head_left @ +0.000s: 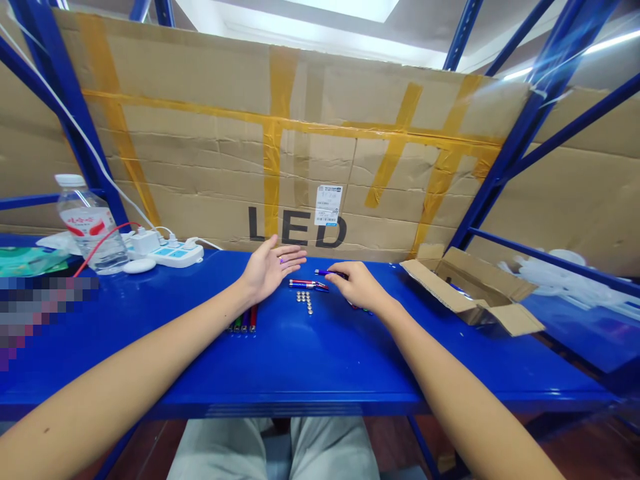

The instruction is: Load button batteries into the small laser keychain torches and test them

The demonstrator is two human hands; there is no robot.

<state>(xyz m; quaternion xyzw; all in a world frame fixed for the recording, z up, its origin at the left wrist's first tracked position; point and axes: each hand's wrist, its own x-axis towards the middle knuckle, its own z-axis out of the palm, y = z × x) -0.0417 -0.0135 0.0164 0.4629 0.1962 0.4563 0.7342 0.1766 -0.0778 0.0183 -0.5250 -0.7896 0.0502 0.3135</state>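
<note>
My left hand (pixel 267 270) is held palm up over the table, its fingers stretched out. A tiny purple spot shows at its fingers; I cannot make out what it is. A purple pen-shaped metal tube (pixel 324 272) points left from the pinched fingers of my right hand (pixel 363 287). Between the hands lie shiny blue and red metal tubes (pixel 303 285). Just nearer to me, several small silver button cells (pixel 304 297) sit in short rows. More coloured tubes (pixel 245 323) lie side by side below my left wrist, partly hidden. Small coloured pieces (pixel 357 307) show under my right hand.
An open cardboard box (pixel 470 293) stands at the right of the blue table (pixel 330 367). At the left are a water bottle (pixel 90 227), a white power strip (pixel 177 253) with cables, and a green packet (pixel 33 261). A large taped cardboard sheet (pixel 210 173) closes off the back.
</note>
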